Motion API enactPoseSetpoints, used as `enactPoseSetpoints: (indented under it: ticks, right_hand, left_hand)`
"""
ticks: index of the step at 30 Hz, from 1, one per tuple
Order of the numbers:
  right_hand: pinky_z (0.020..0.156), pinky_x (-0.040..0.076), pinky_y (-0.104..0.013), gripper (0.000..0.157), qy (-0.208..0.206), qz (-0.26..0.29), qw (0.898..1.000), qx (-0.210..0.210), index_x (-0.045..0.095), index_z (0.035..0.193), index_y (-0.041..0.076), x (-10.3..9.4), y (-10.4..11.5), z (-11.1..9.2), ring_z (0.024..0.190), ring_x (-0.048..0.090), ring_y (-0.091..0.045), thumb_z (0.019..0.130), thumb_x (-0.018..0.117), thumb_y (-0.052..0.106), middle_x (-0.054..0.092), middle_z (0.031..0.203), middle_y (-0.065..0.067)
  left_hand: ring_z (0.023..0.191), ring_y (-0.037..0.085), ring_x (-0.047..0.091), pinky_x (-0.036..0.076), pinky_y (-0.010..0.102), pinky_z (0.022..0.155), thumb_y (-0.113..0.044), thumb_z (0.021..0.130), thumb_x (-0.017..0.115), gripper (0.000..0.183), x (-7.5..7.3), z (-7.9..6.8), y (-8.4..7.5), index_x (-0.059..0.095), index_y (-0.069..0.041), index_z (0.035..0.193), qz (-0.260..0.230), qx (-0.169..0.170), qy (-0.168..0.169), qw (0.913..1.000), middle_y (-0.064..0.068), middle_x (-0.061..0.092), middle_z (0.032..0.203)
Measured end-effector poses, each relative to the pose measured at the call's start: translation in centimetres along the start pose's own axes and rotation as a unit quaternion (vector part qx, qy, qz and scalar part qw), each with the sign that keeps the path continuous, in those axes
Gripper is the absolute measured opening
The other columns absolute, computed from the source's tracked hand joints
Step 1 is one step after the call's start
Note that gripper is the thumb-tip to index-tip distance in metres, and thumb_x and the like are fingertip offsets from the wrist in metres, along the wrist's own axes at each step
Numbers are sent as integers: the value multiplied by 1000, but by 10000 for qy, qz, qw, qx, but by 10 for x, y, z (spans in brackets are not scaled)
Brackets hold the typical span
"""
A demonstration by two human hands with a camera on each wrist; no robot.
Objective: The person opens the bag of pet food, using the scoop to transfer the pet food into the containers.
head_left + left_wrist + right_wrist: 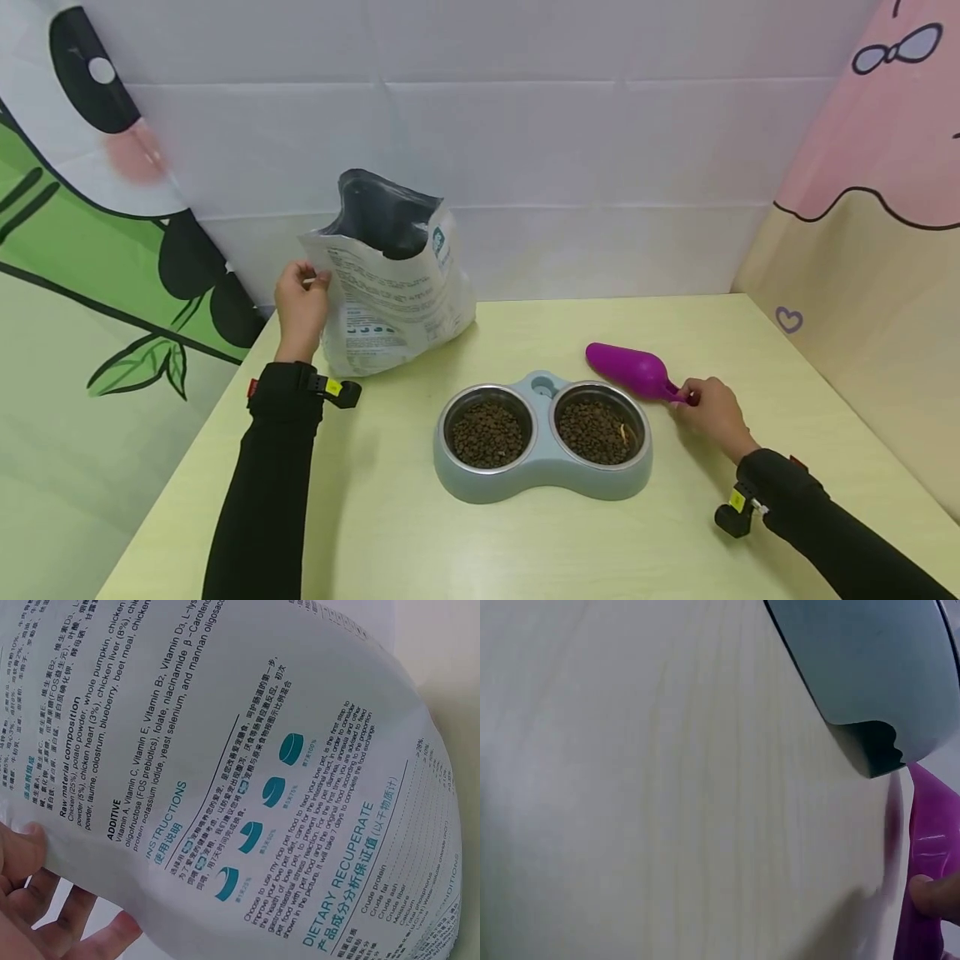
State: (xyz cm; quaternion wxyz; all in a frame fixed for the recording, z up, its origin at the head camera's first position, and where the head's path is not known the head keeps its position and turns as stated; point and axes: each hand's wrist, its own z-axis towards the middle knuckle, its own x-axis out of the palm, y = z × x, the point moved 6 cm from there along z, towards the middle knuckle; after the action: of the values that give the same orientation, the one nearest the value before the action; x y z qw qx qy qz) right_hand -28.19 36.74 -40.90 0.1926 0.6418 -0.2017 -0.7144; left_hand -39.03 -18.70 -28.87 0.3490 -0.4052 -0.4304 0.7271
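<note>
My left hand (302, 307) pinches the left edge of a white pet food bag (390, 308), which stands with its dark mouth gaping. In the left wrist view the thumb (22, 853) lies on the printed face and the other fingers are behind the edge. On the right, my right hand (716, 414) holds a purple scoop (633, 369) by its handle, the scoop's rounded underside facing up. Between the hands sits a blue-grey double bowl stand (543, 467); brown kibble fills part of the left bowl (489, 427) and the right bowl (600, 423).
The pale wooden table (465, 550) meets a white backdrop (540, 150) behind the bag. Cartoon-printed hangings stand at the left and right. The bowl stand's right end is close beside the scoop.
</note>
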Motion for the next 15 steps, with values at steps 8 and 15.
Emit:
enactPoseSetpoints:
  ticks: [8, 15]
  right_hand:
    - [58, 28, -34, 8, -362, 94, 9991, -191, 58, 76, 6, 13, -6, 1, 68, 40, -23, 78, 65, 9, 47, 65, -5]
    - [57, 28, -33, 8, -634, 112, 9975, -302, 58, 74, 7, 21, -10, -2, 67, 39, -22, 76, 66, 8, 46, 65, -5]
  left_hand:
    - [94, 18, 47, 44, 34, 78, -17, 94, 45, 16, -1, 3, 5, 44, -3, 102, -147, 72, -180, 9997, 6, 46, 108]
    - [92, 17, 47, 42, 32, 76, -18, 94, 45, 14, 1, 0, 7, 44, -5, 100, -191, 157, -286, 9993, 5, 47, 108]
